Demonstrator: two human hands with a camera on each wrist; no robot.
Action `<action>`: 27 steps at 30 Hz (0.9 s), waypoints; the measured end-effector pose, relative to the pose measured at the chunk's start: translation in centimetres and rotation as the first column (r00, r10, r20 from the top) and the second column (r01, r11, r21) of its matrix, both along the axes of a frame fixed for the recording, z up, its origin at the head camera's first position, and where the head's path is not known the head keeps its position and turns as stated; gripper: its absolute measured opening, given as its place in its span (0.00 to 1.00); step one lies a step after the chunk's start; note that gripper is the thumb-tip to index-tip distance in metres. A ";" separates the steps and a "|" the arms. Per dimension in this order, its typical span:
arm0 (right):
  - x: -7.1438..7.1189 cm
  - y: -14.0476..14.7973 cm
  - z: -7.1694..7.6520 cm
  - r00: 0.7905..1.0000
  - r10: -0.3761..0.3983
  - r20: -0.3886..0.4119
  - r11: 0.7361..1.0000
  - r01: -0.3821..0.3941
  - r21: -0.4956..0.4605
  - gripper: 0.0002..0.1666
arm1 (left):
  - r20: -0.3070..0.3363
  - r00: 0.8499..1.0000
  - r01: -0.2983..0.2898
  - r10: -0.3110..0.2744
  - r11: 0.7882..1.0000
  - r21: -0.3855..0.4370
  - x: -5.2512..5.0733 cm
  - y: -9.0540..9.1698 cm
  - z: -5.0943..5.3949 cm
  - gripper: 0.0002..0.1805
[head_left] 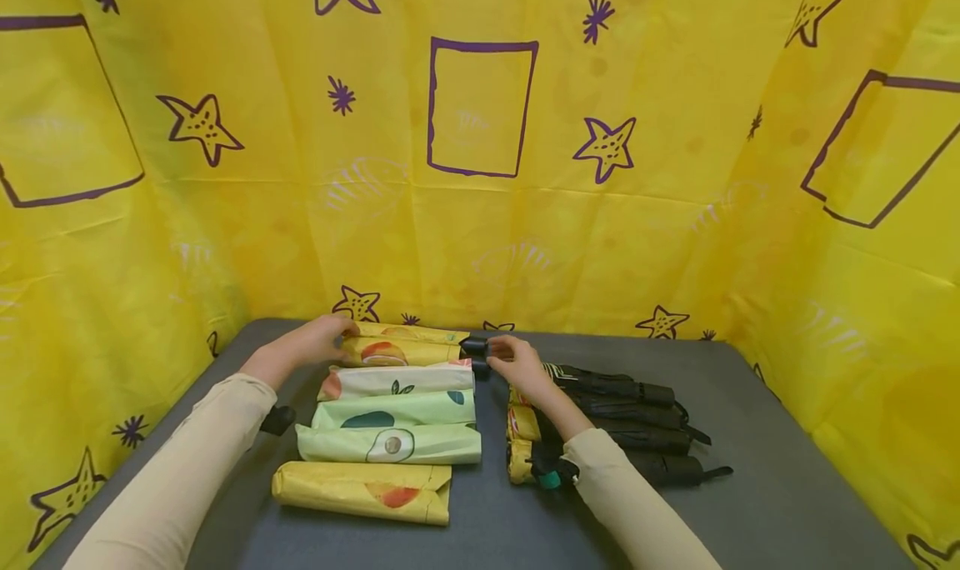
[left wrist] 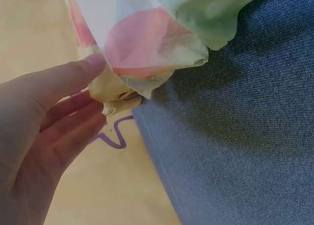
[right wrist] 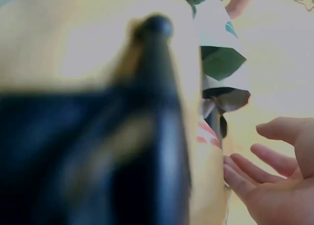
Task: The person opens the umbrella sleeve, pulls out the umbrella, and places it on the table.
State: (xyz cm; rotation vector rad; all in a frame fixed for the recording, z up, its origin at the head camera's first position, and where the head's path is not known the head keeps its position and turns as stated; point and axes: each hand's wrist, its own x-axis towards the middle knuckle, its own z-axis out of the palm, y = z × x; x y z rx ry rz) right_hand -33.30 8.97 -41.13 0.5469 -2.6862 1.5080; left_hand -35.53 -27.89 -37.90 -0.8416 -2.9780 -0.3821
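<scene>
In the head view, a row of rolled printed umbrellas lies on the left of the table. My left hand (head_left: 321, 341) is at the left end of the rear yellow mango-print umbrella (head_left: 405, 353); in the left wrist view, its thumb and loosely straight fingers (left wrist: 73, 122) touch that crumpled end. At the other end, my right hand (head_left: 521, 366) is beside black handles (head_left: 474, 345). Its fingers look relaxed and apart in the right wrist view. Nearer me lie a white peach-print umbrella (head_left: 405, 381), green avocado-print ones (head_left: 442, 443) and a yellow one (head_left: 360, 491).
Several black folded umbrellas (head_left: 645, 431) with yellow ends lie under and beside my right forearm. A blurred dark object (right wrist: 142, 137) fills much of the right wrist view. Yellow printed cloth (head_left: 480, 220) walls the grey table (head_left: 780, 487) at the back and sides.
</scene>
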 end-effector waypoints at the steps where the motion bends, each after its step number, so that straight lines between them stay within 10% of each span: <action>1: -0.1 -0.2 -0.1 1.000 0.003 0.000 1.000 -0.003 0.011 0.23 | 0.011 1.000 -0.004 0.004 1.000 0.008 0.0 0.0 0.0 0.22; 27: -1.9 -2.7 0.3 0.993 -0.022 0.115 0.957 -0.013 0.291 0.23 | 0.050 0.999 0.008 -0.012 0.997 0.072 -1.1 0.3 -0.5 0.20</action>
